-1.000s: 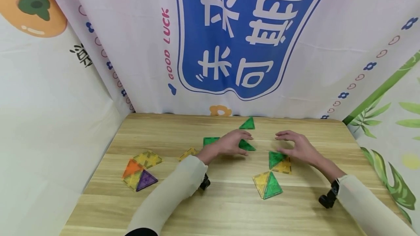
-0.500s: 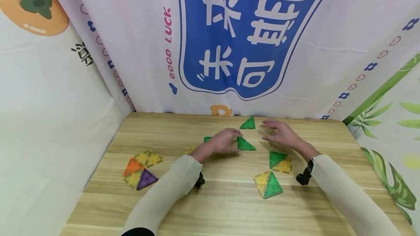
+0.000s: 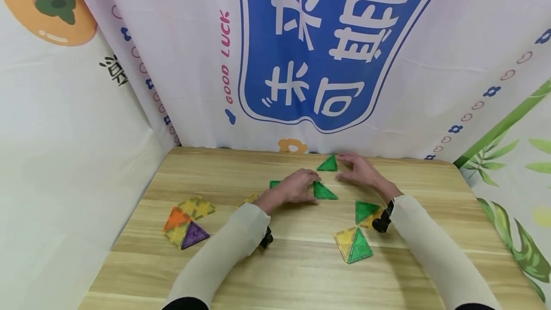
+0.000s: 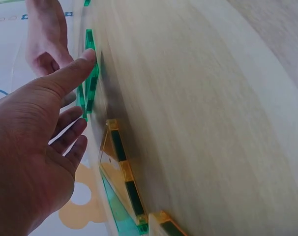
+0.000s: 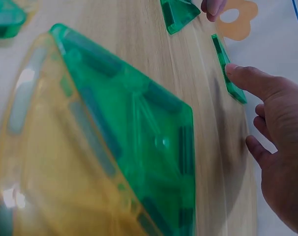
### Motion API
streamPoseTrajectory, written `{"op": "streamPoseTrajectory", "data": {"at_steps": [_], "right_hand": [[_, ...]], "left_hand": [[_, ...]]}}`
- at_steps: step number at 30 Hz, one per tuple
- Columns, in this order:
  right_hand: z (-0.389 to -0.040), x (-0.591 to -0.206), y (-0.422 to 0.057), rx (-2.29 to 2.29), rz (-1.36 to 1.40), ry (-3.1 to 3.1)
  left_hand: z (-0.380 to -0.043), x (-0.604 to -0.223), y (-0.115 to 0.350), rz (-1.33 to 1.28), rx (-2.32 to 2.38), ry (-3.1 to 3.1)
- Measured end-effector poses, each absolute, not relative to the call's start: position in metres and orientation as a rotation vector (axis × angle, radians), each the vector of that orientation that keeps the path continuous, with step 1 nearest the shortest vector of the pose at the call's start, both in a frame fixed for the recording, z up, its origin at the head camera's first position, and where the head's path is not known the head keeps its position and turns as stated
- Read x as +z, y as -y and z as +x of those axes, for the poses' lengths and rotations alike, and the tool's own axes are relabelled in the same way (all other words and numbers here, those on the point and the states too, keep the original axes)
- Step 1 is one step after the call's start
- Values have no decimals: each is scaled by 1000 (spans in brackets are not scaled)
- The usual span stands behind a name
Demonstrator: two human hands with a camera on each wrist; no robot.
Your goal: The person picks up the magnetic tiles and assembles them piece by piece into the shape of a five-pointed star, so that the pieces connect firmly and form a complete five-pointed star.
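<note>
Two translucent green triangular magnetic tiles lie near my hands. In the head view, my left hand (image 3: 297,187) is at the left side of the nearer green triangle (image 3: 324,191), thumb and fingers spread. The left wrist view shows its thumb (image 4: 85,61) overlapping a green tile (image 4: 91,78), with the other fingers loosely bent. My right hand (image 3: 360,171) is just right of the farther green triangle (image 3: 328,163) near the back edge. In the right wrist view its thumb tip overlaps that tile (image 5: 232,81), the fingers relaxed and apart.
On the wooden table (image 3: 301,271) lie a yellow-and-green pair (image 3: 353,245), another green-and-yellow pair (image 3: 366,212) partly behind the right wrist camera, and a yellow, orange and purple group (image 3: 185,224) at left. Green (image 3: 274,183) and yellow tiles (image 3: 248,199) show behind the left forearm. A printed curtain (image 3: 206,123) hangs behind.
My right hand has moved left and toward the back, from above the right green-and-yellow pair to beside the far green triangle. My left hand has drawn slightly left off the nearer green triangle.
</note>
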State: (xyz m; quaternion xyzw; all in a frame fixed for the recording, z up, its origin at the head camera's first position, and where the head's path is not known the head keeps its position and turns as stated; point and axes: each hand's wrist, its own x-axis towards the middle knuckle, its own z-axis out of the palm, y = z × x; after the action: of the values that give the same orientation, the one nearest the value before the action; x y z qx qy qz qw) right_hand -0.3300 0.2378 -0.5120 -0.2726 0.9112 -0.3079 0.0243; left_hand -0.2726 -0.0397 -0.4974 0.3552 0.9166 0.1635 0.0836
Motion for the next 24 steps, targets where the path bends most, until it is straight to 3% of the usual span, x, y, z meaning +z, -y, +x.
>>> {"op": "streamPoseTrajectory", "data": {"at_steps": [24], "right_hand": [[-342, -523, -225, -969, -979, -2827]], "left_hand": [[-276, -498, 41, 1125, 467, -2689]]}}
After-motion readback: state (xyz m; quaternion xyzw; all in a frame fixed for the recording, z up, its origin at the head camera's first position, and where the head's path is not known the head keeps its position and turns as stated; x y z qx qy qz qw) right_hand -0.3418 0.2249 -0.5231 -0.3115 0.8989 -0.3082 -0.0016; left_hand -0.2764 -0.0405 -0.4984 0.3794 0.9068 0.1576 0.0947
